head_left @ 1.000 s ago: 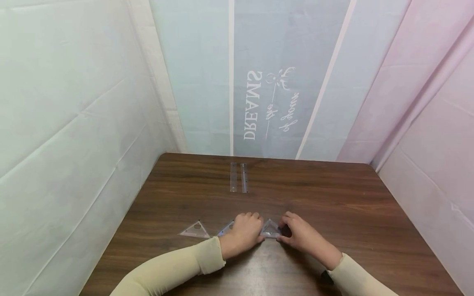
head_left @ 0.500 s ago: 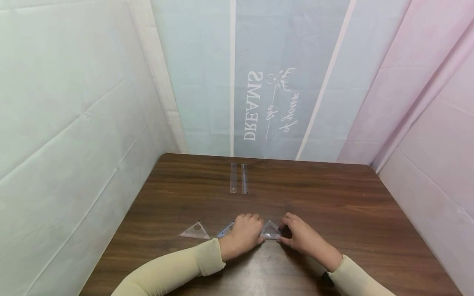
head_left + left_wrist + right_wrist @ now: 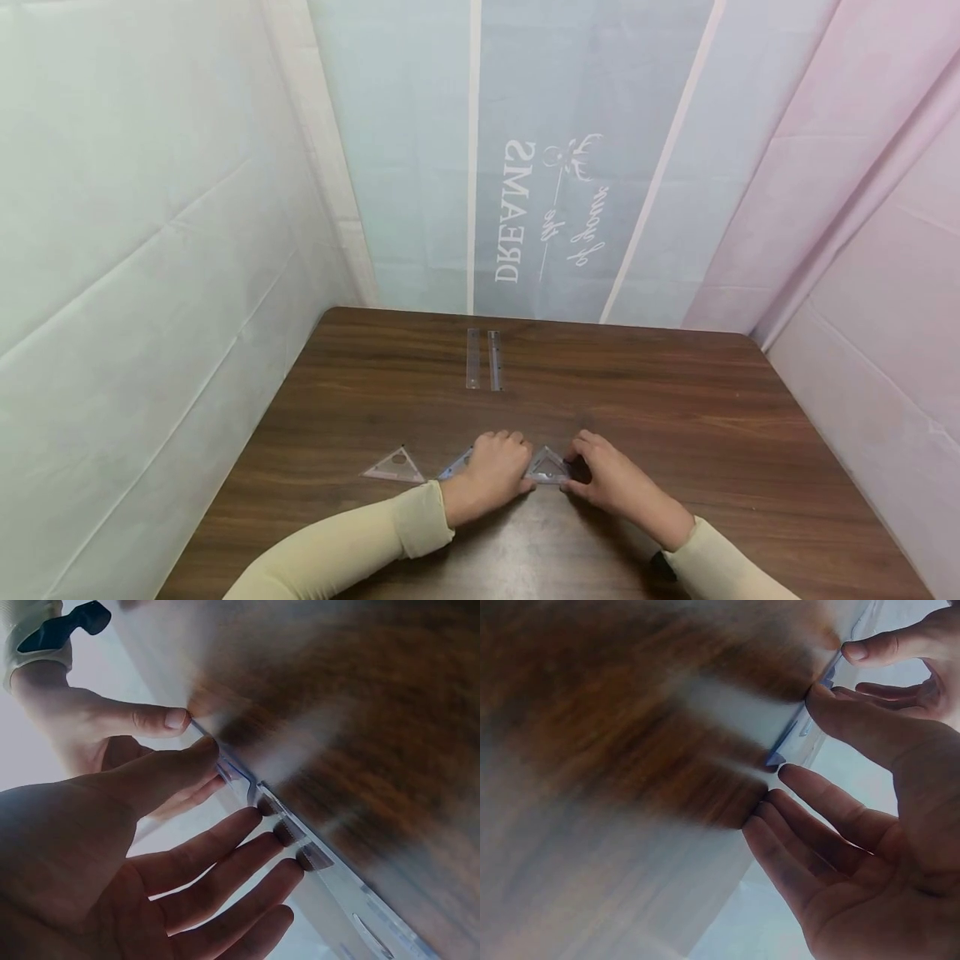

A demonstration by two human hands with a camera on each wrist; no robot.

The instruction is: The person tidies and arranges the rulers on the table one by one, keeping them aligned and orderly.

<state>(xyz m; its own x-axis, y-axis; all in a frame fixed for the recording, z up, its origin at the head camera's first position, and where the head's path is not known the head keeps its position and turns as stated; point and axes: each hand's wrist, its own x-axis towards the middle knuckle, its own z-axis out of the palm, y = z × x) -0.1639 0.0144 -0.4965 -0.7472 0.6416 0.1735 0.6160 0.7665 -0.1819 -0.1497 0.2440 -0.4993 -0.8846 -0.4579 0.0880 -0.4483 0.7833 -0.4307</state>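
A clear triangular set square (image 3: 547,477) lies flat on the table between both hands in the head view. My left hand (image 3: 497,468) holds its left corner, thumb at the near edge and fingers along the far side. On the right corner, my right hand (image 3: 609,477) has thumb and forefinger set at the edges. A blue-edged set square (image 3: 456,465) is partly hidden behind the left hand. Further left lies a set square with a pinkish edge (image 3: 393,477). In the left wrist view the left thumb (image 3: 196,752) meets the plastic edge beside the right thumb (image 3: 161,720).
Two clear rulers (image 3: 495,362) lie side by side, lengthwise, toward the back of the brown wooden table (image 3: 660,392). Printed cloth (image 3: 562,83) hangs behind the table, and pale cloth walls (image 3: 150,292) stand along both sides.
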